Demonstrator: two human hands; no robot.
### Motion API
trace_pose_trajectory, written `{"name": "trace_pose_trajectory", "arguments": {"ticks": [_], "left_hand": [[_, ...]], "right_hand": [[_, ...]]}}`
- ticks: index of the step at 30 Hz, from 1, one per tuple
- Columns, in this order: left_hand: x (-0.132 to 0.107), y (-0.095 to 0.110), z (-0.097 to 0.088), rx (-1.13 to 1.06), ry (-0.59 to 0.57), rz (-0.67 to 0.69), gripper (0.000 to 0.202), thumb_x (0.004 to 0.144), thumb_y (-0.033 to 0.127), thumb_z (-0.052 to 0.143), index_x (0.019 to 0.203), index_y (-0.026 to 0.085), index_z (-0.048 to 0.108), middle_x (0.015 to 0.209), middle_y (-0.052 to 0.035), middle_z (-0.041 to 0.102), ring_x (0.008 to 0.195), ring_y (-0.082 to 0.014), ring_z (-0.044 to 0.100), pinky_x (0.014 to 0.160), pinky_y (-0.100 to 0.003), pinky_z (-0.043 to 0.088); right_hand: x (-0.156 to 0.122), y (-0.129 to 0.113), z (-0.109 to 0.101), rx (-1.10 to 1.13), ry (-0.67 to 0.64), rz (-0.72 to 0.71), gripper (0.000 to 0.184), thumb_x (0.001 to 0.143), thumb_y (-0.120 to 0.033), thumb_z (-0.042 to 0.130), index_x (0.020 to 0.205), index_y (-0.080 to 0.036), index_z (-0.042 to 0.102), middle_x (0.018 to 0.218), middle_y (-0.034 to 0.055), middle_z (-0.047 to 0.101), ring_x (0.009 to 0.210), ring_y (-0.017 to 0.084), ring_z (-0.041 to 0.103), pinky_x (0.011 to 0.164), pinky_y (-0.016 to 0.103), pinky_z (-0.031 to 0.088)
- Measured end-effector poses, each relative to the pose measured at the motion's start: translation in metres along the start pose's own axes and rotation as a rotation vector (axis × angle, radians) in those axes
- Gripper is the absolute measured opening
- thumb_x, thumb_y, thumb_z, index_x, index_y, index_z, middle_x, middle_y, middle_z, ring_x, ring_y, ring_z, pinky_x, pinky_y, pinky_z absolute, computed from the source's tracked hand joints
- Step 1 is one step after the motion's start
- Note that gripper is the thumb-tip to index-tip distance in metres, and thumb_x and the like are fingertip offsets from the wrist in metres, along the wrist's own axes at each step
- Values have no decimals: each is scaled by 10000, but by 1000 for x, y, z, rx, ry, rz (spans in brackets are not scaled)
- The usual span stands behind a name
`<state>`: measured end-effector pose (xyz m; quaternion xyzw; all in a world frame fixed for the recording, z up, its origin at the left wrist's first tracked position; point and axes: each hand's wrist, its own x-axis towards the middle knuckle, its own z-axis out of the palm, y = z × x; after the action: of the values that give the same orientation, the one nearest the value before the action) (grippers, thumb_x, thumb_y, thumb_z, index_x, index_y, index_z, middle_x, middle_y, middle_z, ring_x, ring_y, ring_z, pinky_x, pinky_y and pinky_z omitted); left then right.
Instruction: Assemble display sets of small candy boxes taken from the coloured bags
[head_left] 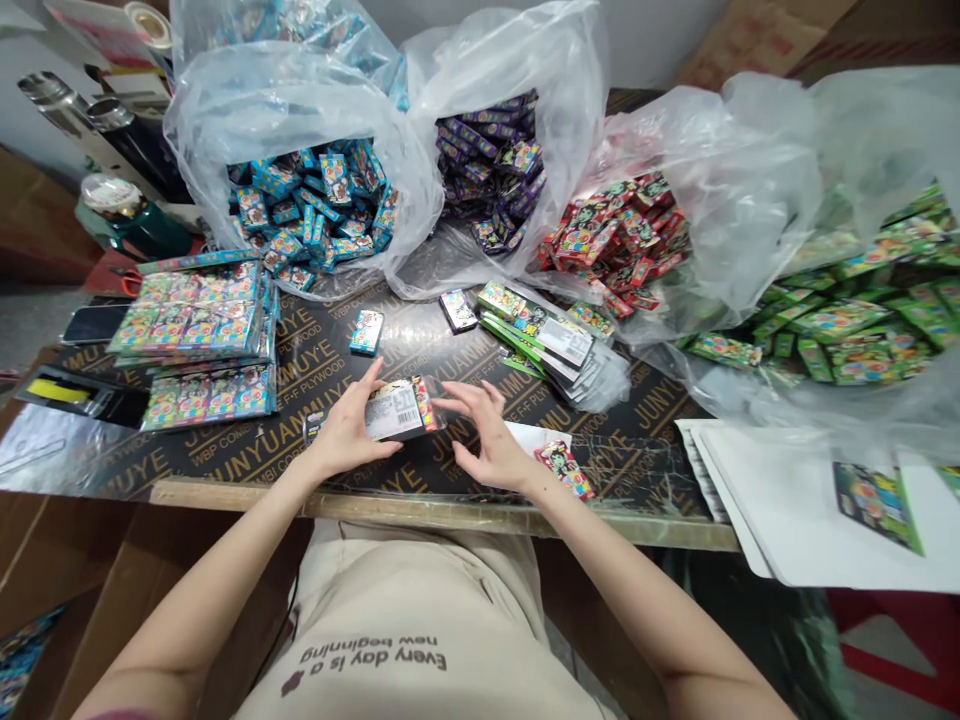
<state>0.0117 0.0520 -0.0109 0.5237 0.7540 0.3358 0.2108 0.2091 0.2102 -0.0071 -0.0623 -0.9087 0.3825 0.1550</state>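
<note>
A small packet (pixel 396 412) with a white barcode label and colourful red-edged pictures lies in front of me at the table's near side. My left hand (pixel 346 430) grips its left end, thumb along the near edge and fingers at the far edge. My right hand (pixel 487 432) is at the packet's right end, fingers spread and curved, holding nothing. Beyond the packet stand a blue small box (pixel 366 332) and a dark purple small box (pixel 457 311). A red small box (pixel 564 469) lies on white paper beside my right wrist.
Clear plastic bags hold blue boxes (pixel 307 205), purple boxes (pixel 491 170), red boxes (pixel 619 235) and green boxes (pixel 847 310). Stacked wrapped packs (pixel 196 325) stand left. Flat green-black sleeves (pixel 551 340) lie right of centre, white sheets (pixel 795 500) at the right edge. Flasks (pixel 124 140) stand back left.
</note>
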Motion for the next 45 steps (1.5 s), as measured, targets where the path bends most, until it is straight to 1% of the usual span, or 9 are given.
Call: {"name": "trace_pose_trajectory", "arguments": {"ticks": [4, 8, 12, 17, 22, 27, 30, 39, 45], "left_hand": [[1, 4, 3, 23, -10, 34, 1149, 632, 296, 789, 1529, 256, 73, 1267, -93, 562, 1175, -276, 540, 1042, -451, 400], [3, 3, 4, 141, -36, 25, 1110, 636, 297, 787, 1524, 228, 125, 1268, -116, 549, 1135, -289, 536, 1000, -450, 424], [4, -3, 7, 309, -128, 3, 1009, 626, 329, 807, 1481, 200, 288, 1200, -133, 573, 1094, -317, 532, 944, -465, 436], [6, 14, 3, 248, 152, -8, 805, 703, 494, 743, 1395, 215, 438, 1281, -137, 532, 1176, -302, 485, 987, -449, 389], [13, 49, 5, 13, 67, -23, 245, 766, 414, 676, 866, 197, 732, 854, -77, 670, 907, -259, 564, 888, -423, 401], [13, 53, 21, -882, 104, -442, 294, 656, 438, 772, 685, 150, 724, 647, -28, 656, 631, -167, 565, 676, -310, 442], [11, 51, 28, -1035, 92, -508, 314, 602, 427, 821, 659, 134, 722, 658, -34, 678, 608, -148, 578, 670, -290, 454], [-3, 0, -3, 283, -82, -20, 1082, 514, 418, 860, 1455, 219, 365, 1355, -162, 516, 1275, -370, 435, 1103, -601, 218], [-8, -13, 1, 313, -145, 67, 1180, 591, 283, 769, 1532, 204, 62, 1238, -116, 547, 1165, -307, 520, 1107, -536, 285]], "right_hand": [[26, 15, -13, -50, -31, -23, 690, 758, -254, 531, 1420, -291, 336, 1384, 77, 532, 1311, 282, 450, 1135, 527, 155], [73, 84, -54, -291, 416, 302, 659, 772, -417, 617, 1376, -237, 422, 1460, 143, 430, 1354, 379, 333, 1076, 580, 223], [96, 131, -82, -344, 362, 516, 653, 759, -356, 637, 1357, -169, 452, 1310, 196, 559, 1204, 406, 480, 996, 625, 286], [76, 68, -60, 12, 125, 219, 408, 822, -420, 601, 1175, -215, 611, 1147, 81, 663, 991, 264, 608, 866, 404, 452], [52, -1, -36, 254, -159, 263, 437, 907, -553, 457, 912, -192, 703, 690, 1, 638, 616, 155, 552, 617, 289, 438], [36, 4, -22, 125, 111, 74, 1001, 629, -670, 732, 1453, -260, 338, 1423, 130, 456, 1240, 331, 486, 1007, 478, 406], [29, 4, -11, -44, 98, -34, 978, 665, -563, 753, 1477, -292, 277, 1463, 122, 403, 1341, 362, 375, 1090, 533, 285], [20, 27, -2, -253, 177, 81, 727, 639, -355, 720, 1308, -276, 446, 1201, 92, 609, 1130, 332, 549, 1042, 526, 240], [11, 34, 9, -55, 0, 89, 809, 649, -359, 736, 1369, -274, 377, 1322, 103, 565, 1237, 324, 516, 1098, 552, 201]]}}
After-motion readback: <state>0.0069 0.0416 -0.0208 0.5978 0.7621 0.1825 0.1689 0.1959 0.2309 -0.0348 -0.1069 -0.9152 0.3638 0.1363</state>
